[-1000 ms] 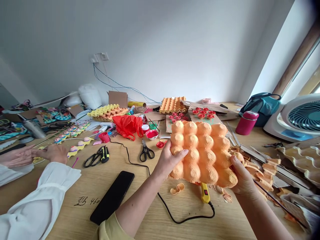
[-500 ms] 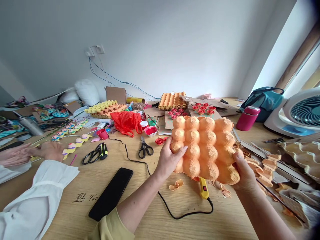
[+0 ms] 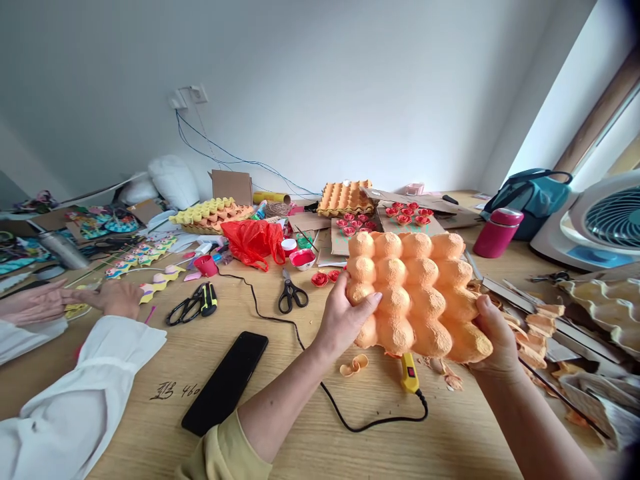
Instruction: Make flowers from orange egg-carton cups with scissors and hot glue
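Note:
I hold an orange egg tray (image 3: 417, 293) bumps-up above the wooden table (image 3: 280, 427). My left hand (image 3: 345, 320) grips its left edge, thumb over a bump. My right hand (image 3: 495, 337) grips the lower right corner. Under the tray lies a yellow glue gun (image 3: 410, 373) with a black cord, and a curled orange paper scrap (image 3: 354, 365) rests beside it.
A black phone (image 3: 225, 381), two pairs of scissors (image 3: 290, 295) (image 3: 193, 307), a red bag (image 3: 253, 241), red paper roses (image 3: 407, 215), more egg trays (image 3: 345, 197), a pink flask (image 3: 497, 232) and a fan (image 3: 600, 223) lie around. Another person's white-sleeved arm (image 3: 85, 393) rests at left.
The tray has tilted and shifted slightly right in my hands. The view has shifted a little. The other person's hands have moved slightly.

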Demonstrator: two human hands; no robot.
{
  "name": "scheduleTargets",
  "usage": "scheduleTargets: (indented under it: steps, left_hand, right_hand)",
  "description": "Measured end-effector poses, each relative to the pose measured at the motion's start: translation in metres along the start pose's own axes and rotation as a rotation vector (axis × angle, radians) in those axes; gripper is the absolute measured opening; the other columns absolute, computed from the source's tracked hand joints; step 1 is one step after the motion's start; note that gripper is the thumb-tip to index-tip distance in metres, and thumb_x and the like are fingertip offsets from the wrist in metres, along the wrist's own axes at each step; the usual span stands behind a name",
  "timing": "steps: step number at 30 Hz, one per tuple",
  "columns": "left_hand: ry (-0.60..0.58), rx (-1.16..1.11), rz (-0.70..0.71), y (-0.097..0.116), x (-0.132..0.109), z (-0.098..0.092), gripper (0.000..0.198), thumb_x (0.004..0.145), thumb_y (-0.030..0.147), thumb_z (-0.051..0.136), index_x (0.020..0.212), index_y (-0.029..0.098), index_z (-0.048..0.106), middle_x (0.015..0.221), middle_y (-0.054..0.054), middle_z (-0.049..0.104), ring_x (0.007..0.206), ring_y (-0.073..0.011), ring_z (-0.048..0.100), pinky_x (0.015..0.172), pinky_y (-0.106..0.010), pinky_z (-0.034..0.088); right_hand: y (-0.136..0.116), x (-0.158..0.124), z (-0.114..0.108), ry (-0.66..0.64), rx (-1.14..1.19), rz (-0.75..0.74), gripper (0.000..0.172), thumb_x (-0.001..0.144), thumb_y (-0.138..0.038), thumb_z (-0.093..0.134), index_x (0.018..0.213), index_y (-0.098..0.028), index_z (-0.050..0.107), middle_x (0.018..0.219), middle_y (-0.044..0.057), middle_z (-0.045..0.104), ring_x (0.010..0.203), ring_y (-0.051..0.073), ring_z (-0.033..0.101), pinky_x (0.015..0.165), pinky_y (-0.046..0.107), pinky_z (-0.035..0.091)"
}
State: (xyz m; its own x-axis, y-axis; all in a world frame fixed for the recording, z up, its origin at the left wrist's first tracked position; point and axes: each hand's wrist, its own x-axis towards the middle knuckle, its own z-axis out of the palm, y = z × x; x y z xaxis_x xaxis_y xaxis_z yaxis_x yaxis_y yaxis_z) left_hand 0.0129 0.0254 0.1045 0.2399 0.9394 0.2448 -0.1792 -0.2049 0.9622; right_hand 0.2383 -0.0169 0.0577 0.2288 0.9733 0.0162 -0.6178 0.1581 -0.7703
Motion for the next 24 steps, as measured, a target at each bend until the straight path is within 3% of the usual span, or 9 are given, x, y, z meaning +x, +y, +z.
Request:
scheduleTargets:
  steps: [8,14,19,24]
  left_hand:
    - [-0.015,-0.074,-0.037,-0.004,-0.003,0.006,0.042,0.078,0.035,0.077,0.115,0.024,0.06,0.114,-0.005,0.071,0.108,-0.0264,0.067,0.092,-0.035,0.056]
    - [-0.073,-0.173,-0.093,-0.002,-0.001,0.004,0.059,0.075,0.033,0.083,0.126,0.023,0.053,0.13,-0.01,0.066,0.125,-0.0289,0.062,0.105,-0.042,0.052]
    - [-0.096,-0.26,-0.208,0.0,0.0,0.004,0.076,0.065,0.029,0.09,0.131,0.023,0.051,0.132,-0.012,0.065,0.126,-0.0298,0.061,0.11,-0.047,0.048]
    - [-0.14,-0.27,-0.218,0.001,-0.004,0.008,0.056,0.069,0.028,0.084,0.12,0.02,0.062,0.127,-0.012,0.068,0.122,-0.0292,0.063,0.106,-0.045,0.049]
  right_hand:
    - [-0.003,0.003,-0.007,-0.017,0.014,-0.019,0.041,0.076,-0.054,0.072,0.112,-0.034,0.073,0.106,0.003,0.081,0.12,0.033,0.068,0.103,0.052,0.054]
    - [-0.004,0.004,-0.008,-0.025,0.023,0.006,0.048,0.069,-0.052,0.077,0.108,-0.026,0.075,0.108,0.009,0.081,0.112,0.04,0.071,0.099,0.053,0.056]
    - [-0.008,-0.002,0.004,0.028,0.017,-0.166,0.04,0.071,-0.045,0.077,0.106,-0.027,0.075,0.107,0.007,0.081,0.111,0.038,0.072,0.1,0.05,0.057]
    - [-0.011,-0.007,0.009,-0.006,0.02,-0.162,0.027,0.076,-0.049,0.073,0.095,-0.029,0.076,0.114,0.005,0.079,0.117,0.037,0.069,0.101,0.05,0.056]
